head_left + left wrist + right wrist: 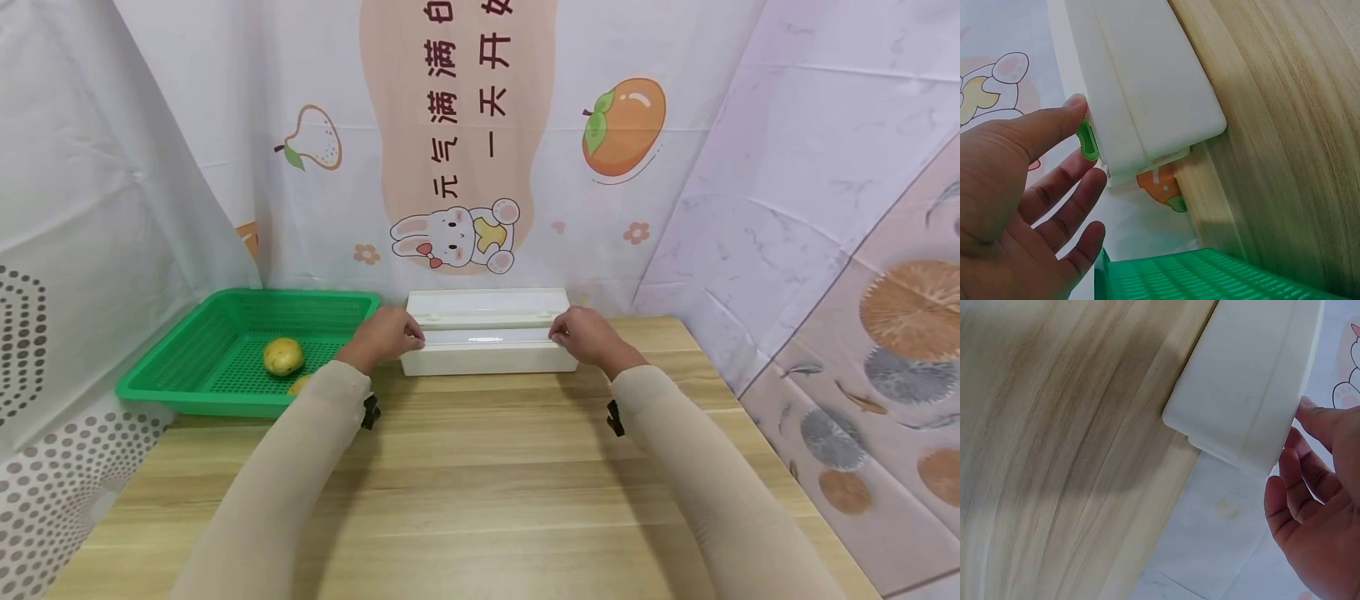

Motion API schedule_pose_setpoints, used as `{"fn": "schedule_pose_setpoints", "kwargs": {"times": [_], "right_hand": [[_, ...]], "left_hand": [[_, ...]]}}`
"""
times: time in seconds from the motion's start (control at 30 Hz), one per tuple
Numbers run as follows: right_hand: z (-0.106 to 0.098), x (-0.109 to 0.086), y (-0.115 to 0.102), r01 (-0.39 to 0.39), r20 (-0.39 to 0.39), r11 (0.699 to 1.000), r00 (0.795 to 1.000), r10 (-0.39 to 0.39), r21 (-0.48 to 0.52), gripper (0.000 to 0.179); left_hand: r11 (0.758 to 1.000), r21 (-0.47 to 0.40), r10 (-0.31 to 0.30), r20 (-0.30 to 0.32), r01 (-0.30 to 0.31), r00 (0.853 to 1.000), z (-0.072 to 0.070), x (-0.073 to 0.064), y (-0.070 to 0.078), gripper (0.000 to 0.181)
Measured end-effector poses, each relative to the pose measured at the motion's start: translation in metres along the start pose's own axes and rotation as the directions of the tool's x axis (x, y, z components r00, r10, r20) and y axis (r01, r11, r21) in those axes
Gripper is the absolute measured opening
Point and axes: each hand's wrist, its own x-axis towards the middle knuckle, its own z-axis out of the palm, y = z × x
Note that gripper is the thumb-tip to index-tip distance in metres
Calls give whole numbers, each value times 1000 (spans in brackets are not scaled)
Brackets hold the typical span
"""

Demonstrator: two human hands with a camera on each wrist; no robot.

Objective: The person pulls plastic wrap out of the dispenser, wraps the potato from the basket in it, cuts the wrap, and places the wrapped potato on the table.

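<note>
A long white plastic dispenser box point(487, 361) stands at the back of the table, its lid point(487, 302) tipped back toward the wall. Inside the trough lies a glossy, pale plastic wrap roll point(487, 337). My left hand point(386, 335) pinches the roll's left end, where a green core end point(1087, 141) shows between thumb and forefinger in the left wrist view. At the opposite end, my right hand point(588, 335) holds with thumb and bent fingers; the box wall point(1241, 381) hides their tips in the right wrist view.
Left of the box sits a green plastic basket point(202, 408), close beside my left forearm. It holds a yellow potato-like item point(283, 356) and another one partly hidden by the sleeve. A printed curtain point(315, 225) hangs right behind the wooden table point(480, 483).
</note>
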Motion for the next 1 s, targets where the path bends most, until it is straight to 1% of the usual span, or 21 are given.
{"fn": "schedule_pose_setpoints", "kwargs": {"times": [0.13, 0.3, 0.37, 0.43, 0.53, 0.67, 0.73, 0.83, 1.0], "right_hand": [[2, 3, -1, 16, -5, 1000, 1000, -17, -17, 16], [4, 8, -4, 7, 2, 996, 1000, -7, -86, 16], [5, 9, -5, -5, -3, 995, 1000, 4, -99, 17], [5, 10, -6, -25, -14, 995, 1000, 24, -95, 18], [7, 12, -6, -66, -28, 996, 998, 65, -63, 20], [9, 14, -5, -97, -43, 994, 995, 95, -49, 21], [10, 15, -5, -101, -52, 994, 994, 99, -48, 21], [10, 16, -5, -98, -73, 994, 993, 94, -56, 20], [10, 17, -5, -118, -86, 992, 990, 114, -50, 20]], "left_hand": [[1000, -13, -4, -9, 4, 1000, -1, 0, 0, 12], [1000, -7, -8, -29, 8, 1000, -1, 1, 2, 13], [1000, 1, -9, -44, 9, 999, -1, 2, 4, 13], [1000, 8, -8, -61, 9, 998, 0, 3, 5, 14], [1000, 2, -11, -90, 12, 996, 2, 4, 7, 15], [1000, -5, -4, -111, 4, 994, 5, 7, 9, 15], [1000, -9, 10, -103, -11, 995, 7, 8, 10, 17], [999, -28, 22, -73, -24, 997, 9, 10, 13, 21], [999, -38, 17, -37, -18, 999, 9, 9, 17, 16]]}}
